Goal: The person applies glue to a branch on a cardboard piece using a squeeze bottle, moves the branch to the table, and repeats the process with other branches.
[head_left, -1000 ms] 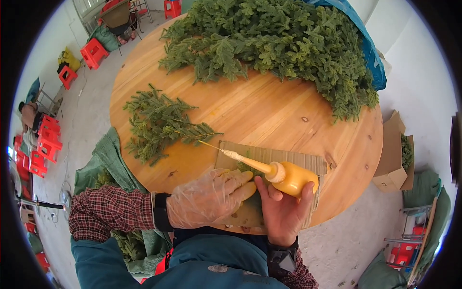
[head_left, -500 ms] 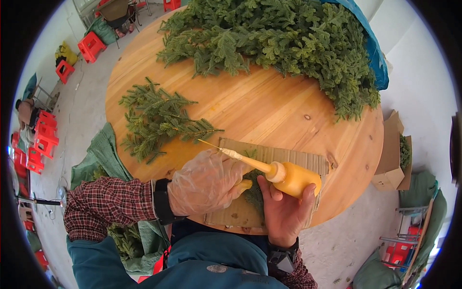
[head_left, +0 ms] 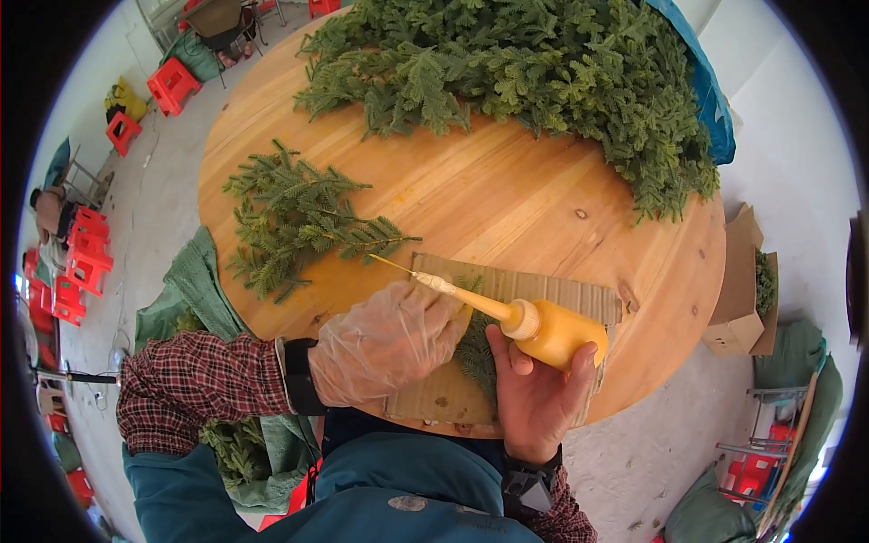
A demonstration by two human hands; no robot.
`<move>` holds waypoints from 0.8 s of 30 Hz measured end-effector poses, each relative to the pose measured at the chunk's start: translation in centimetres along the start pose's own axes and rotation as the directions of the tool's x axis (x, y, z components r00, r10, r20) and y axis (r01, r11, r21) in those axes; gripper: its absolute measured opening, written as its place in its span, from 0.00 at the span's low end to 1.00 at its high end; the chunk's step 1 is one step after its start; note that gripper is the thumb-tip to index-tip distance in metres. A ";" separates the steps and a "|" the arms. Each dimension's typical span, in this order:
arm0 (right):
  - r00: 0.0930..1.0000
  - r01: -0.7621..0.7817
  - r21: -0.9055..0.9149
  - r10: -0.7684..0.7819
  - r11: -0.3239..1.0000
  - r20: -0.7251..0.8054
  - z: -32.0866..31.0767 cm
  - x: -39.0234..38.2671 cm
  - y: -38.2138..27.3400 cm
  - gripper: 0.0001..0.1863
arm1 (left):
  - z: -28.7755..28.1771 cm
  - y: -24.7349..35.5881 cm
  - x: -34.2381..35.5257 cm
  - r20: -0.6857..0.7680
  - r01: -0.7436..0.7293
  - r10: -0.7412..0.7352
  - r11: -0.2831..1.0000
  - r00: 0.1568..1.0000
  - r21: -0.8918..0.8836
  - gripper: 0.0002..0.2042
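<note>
My right hand [head_left: 540, 403], bare, is wrapped round a squeeze bottle [head_left: 563, 337] of orange-yellow liquid. The bottle lies tilted, and its long thin nozzle points to the upper left. My left hand [head_left: 387, 339] wears a clear plastic glove and is closed beside the nozzle; what its fingers hold, if anything, is hidden. Under the bottle a green fir sprig [head_left: 476, 355] shows over a corrugated cardboard sheet [head_left: 552, 288]. I cannot tell whether the sprig touches my left hand. Beyond that hand a small heap of fir sprigs [head_left: 303, 217] lies on the round wooden table [head_left: 507, 208].
A large pile of artificial fir branches [head_left: 534, 81] on blue sheeting [head_left: 711, 100] covers the table's far side. Right of the table stands a cardboard box [head_left: 735, 308] with greenery. A green sack [head_left: 186, 290] hangs at the left edge. Red stools [head_left: 172, 86] stand on the floor.
My left hand has drawn slightly left and its fingers have curled in; the yellow-stained thumb tip no longer shows. The bottle stays in my right hand, almost unmoved.
</note>
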State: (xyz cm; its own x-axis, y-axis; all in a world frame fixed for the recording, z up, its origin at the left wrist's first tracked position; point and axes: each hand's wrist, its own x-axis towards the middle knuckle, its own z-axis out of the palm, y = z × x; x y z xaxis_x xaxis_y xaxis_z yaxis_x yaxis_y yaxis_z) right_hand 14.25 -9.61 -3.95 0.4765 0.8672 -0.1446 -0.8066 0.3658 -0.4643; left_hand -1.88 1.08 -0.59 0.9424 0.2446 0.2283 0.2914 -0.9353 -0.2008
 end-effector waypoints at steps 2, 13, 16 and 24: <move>1.000 -0.003 0.007 0.003 1.000 0.006 0.0 0.0 0.0 0.25 | 0.1 0.1 -0.2 0.042 -0.041 0.040 0.999 0.998 0.022 0.17; 0.999 0.035 -0.034 -0.034 0.999 0.026 -0.6 -0.3 -0.1 0.25 | -0.8 -1.7 -0.5 0.100 -0.200 0.220 0.964 0.970 -0.172 0.24; 0.991 0.133 -0.149 -0.132 0.980 0.016 -1.6 -1.4 -0.9 0.27 | -0.6 -1.9 -0.5 0.107 -0.221 0.238 0.963 0.965 -0.152 0.24; 0.858 0.374 -0.790 -0.505 0.486 0.095 -2.8 -5.2 -4.1 0.41 | -0.2 -1.9 -0.9 0.099 -0.176 0.198 0.964 0.975 -0.199 0.23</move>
State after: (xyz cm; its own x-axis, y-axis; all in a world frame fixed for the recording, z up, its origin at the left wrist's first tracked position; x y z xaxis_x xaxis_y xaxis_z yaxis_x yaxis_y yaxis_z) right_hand 16.10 -16.55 -3.73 0.7829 0.5911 0.1938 0.0625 0.2353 -0.9699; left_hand -3.28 2.59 -0.18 0.9929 0.0786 0.0889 0.0828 -0.9956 -0.0441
